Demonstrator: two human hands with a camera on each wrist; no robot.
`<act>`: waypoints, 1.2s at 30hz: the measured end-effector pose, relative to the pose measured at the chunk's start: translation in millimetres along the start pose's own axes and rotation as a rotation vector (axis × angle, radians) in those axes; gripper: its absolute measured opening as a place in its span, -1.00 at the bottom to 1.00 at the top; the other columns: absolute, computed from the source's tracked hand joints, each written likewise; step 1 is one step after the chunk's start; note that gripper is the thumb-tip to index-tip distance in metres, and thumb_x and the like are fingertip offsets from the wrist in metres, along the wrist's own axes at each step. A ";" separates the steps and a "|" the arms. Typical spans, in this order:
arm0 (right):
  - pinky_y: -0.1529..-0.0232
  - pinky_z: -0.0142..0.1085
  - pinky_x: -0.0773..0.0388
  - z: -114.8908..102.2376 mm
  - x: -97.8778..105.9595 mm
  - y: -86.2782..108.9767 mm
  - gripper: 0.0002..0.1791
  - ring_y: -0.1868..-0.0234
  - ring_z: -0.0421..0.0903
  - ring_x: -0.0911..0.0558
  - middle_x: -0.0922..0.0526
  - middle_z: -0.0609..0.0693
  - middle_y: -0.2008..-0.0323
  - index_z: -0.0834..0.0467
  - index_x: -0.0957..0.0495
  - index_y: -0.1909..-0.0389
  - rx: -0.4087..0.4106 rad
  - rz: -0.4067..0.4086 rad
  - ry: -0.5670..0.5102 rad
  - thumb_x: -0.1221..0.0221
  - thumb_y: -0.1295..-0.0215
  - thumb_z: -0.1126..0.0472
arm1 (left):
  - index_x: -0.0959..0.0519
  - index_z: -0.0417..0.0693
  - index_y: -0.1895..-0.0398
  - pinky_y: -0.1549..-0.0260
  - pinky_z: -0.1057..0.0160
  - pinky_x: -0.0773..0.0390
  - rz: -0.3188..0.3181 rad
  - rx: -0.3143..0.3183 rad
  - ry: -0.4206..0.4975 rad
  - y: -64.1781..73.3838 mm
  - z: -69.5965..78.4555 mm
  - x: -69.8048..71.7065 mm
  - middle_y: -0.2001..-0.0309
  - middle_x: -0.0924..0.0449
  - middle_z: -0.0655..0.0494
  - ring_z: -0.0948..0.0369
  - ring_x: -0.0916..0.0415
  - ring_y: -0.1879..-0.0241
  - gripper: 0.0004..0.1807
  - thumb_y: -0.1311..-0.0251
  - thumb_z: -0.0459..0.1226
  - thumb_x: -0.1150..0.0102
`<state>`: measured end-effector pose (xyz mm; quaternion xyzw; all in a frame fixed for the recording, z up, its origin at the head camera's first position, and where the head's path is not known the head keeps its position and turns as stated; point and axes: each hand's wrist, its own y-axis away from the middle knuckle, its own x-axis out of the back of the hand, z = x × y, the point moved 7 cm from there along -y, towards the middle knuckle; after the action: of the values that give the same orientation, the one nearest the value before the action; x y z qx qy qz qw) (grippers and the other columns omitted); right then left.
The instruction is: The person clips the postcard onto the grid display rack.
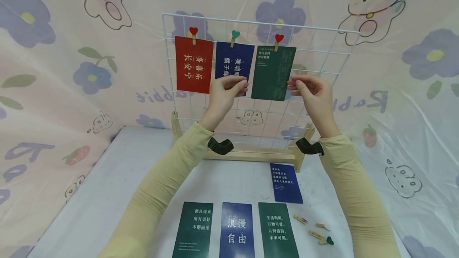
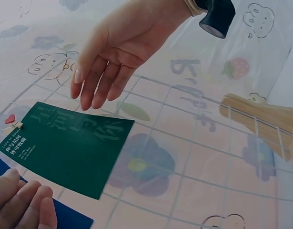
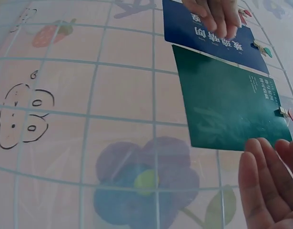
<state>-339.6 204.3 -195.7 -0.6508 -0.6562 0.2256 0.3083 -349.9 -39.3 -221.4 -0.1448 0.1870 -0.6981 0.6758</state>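
Note:
A green card hangs from the white wire grid under a clothespin with a red heart. My right hand is beside its right edge, fingertips close to that edge and thumb apart from the fingers in the right wrist view. My left hand is in front of the lower part of a blue card, hiding some of its print; the fingers bend loosely with nothing between them. The blue card hangs from a teal-heart clothespin. At the left a red card hangs from another red-heart clothespin.
The grid stands on a wooden base. On the white table lie a blue card with white text, two green cards and another blue card. Several small clothespins are scattered near my right forearm. A patterned cloth hangs behind.

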 end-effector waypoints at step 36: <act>0.08 -0.48 -0.53 56.4 47.7 142.8 -0.69 0.10 -0.23 -0.62 -0.62 0.21 0.06 0.40 -0.50 -0.04 -0.281 -0.225 0.262 -0.03 -0.45 0.26 | -0.54 -0.36 -0.04 0.06 0.11 -0.58 -0.215 0.481 0.098 104.5 -139.4 -4.0 0.11 -0.63 -0.22 -0.05 -0.59 0.07 -0.62 -0.35 -0.20 -0.11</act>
<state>-275.1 264.9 -329.9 -0.6336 -0.7041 0.0099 0.3204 -320.2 -27.9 -392.8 0.0349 0.0320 -0.7963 0.6030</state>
